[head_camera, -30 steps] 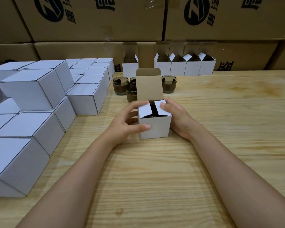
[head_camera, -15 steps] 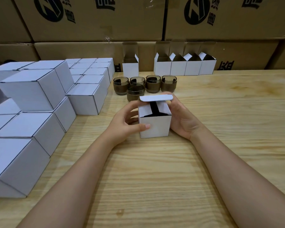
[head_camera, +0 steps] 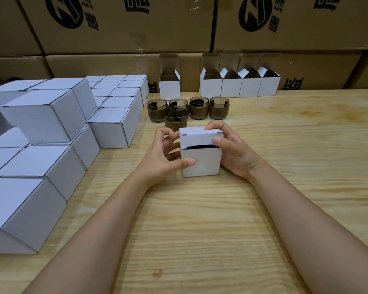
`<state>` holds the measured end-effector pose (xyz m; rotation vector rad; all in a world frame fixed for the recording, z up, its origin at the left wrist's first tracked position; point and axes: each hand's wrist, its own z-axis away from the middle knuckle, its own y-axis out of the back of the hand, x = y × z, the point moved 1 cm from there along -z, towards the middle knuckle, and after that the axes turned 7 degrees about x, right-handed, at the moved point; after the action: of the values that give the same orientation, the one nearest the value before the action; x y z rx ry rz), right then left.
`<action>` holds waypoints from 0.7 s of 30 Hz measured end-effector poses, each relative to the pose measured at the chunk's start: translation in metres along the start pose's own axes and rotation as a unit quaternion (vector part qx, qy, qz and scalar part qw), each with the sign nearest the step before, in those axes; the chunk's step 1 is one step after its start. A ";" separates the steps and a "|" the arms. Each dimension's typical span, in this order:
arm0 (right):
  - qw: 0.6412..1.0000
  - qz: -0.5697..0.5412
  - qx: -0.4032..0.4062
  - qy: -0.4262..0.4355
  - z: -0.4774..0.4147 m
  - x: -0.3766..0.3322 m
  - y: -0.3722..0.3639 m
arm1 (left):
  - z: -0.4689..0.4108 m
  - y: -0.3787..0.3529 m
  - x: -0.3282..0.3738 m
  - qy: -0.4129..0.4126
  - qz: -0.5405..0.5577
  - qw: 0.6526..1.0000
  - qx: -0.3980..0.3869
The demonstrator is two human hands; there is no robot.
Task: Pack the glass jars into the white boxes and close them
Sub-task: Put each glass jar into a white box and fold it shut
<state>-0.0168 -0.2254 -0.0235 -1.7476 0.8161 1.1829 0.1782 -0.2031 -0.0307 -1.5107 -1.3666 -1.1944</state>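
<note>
Pale wooden desk point(head_camera: 200, 230) runs back to a wall of big brown cartons point(head_camera: 125, 24) with dark printed logos. Near the middle of the desk stands a small white box point(head_camera: 200, 162), held between both hands. Its lid point(head_camera: 198, 136) is folded over the top, but the front flap is not tucked in and a dark gap shows beneath it. The left hand point(head_camera: 164, 153) grips the box's left side, thumb flat on the front face. The right hand point(head_camera: 236, 153) holds the right side, thumb pressing the lid's front flap, fingers curled over the top rear edge. Just behind the box stand five glass jars point(head_camera: 199, 108), and further back open white boxes point(head_camera: 232, 85). Closed white boxes point(head_camera: 45, 115) are stacked at the left.
</note>
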 end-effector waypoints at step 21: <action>0.999 0.022 -0.010 -0.022 0.001 0.001 0.003 | -0.003 -0.018 0.008 0.043 0.031 0.995 0.080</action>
<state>-0.0200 -0.2256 -0.0255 -1.7213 0.8227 1.2578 0.1601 -0.2012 -0.0235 -1.3639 -1.3166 -1.0725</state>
